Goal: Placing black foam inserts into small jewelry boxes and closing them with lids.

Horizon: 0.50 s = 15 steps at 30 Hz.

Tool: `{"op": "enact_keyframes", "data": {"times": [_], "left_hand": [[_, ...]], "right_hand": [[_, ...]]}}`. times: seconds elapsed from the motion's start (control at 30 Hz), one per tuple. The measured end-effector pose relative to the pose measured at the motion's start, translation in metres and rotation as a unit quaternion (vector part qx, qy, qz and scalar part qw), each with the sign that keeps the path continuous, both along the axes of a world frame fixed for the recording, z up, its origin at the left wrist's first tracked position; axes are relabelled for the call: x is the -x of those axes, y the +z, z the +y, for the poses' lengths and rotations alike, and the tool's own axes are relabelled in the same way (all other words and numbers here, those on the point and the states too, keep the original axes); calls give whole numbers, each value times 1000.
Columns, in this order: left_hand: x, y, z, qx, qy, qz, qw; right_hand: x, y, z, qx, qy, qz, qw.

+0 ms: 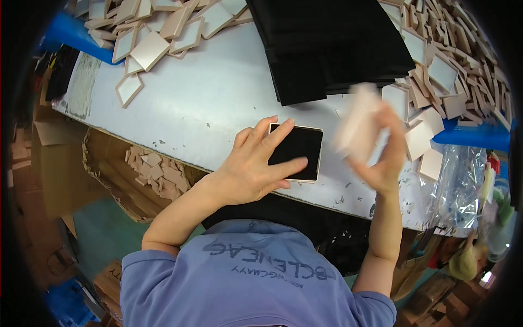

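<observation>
My left hand point(253, 161) lies over a shallow pale pink square tray point(320, 147) near the table's front edge. Its fingers are spread, with some on the black square sheet point(305, 147) that covers the tray's inside. To the right, my right hand point(388, 147) is closed around another pale pink piece point(357, 122), tilted above the table. Motion blurs that piece, so its exact shape does not show. Beyond both hands lies a stack of black sheets point(332, 49).
Pale pink trays with whitish insides lie heaped at the far left point(150, 50) and right point(444, 71) of the white table point(185, 103). Below its left front edge, a cardboard box point(106, 174) holds small pink pieces point(158, 171). Clear plastic bags point(457, 185) hang at the right.
</observation>
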<state>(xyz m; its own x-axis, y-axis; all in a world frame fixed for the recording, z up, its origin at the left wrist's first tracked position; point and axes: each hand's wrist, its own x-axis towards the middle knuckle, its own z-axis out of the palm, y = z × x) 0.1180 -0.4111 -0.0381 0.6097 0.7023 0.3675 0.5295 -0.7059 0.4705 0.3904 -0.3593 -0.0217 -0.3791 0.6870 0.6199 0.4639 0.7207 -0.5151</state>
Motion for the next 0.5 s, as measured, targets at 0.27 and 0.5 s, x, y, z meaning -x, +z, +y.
{"op": "enact_keyframes", "data": {"times": [0.27,0.5], "left_hand": [[0,-20,8,-41,-2,-216,976],[0,-9,0,29,22,-27,999]], "right_hand": [[62,17,-16,77,126,-119,982],[58,16,-35,63,120,-274,952]]}}
